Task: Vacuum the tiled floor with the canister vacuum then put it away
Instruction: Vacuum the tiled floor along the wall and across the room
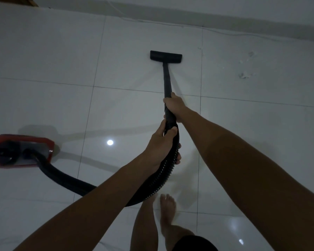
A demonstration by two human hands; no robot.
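Hands (174,107) gripping black wand (167,82), red canister (22,151), no legible writing

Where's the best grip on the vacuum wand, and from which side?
Grip the wand at its near, upper end, coming from above and behind. It is a slim rigid tube sloping down and away to the floor head, so a wrap there steers it. The right hand already holds that spot; the left hand wraps the ribbed hose cuff just below.
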